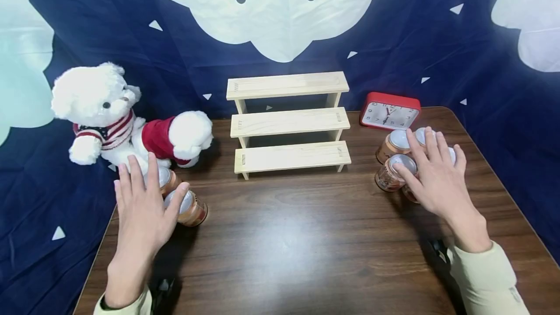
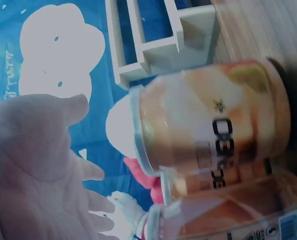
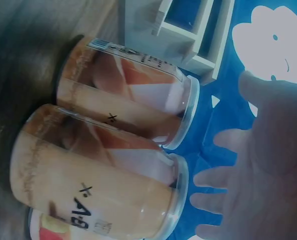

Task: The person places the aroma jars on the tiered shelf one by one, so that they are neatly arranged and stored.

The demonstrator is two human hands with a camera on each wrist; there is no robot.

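My left hand [image 1: 142, 213] is spread over a group of orange-brown cans at the table's left. One can [image 1: 194, 212] with a pale lid shows beside the thumb; the left wrist view shows a lettered can [image 2: 213, 120] and a gap between its lid and my palm. My right hand [image 1: 437, 181] reaches with spread fingers over several similar cans on the right. A front can [image 1: 391, 176] and a can behind it [image 1: 389, 148] stay visible past the thumb. In the right wrist view, the nearest can [image 3: 88, 175] stands apart from my fingers. Other cans are partly hidden.
A three-step wooden shelf [image 1: 292, 157] stands mid-back on the brown table [image 1: 280, 256]. A white teddy bear [image 1: 94, 94] sits at the back left. The red clock [image 1: 389, 111] stands behind the right-hand cans. Dark blue cloth [image 1: 188, 62] hangs behind.
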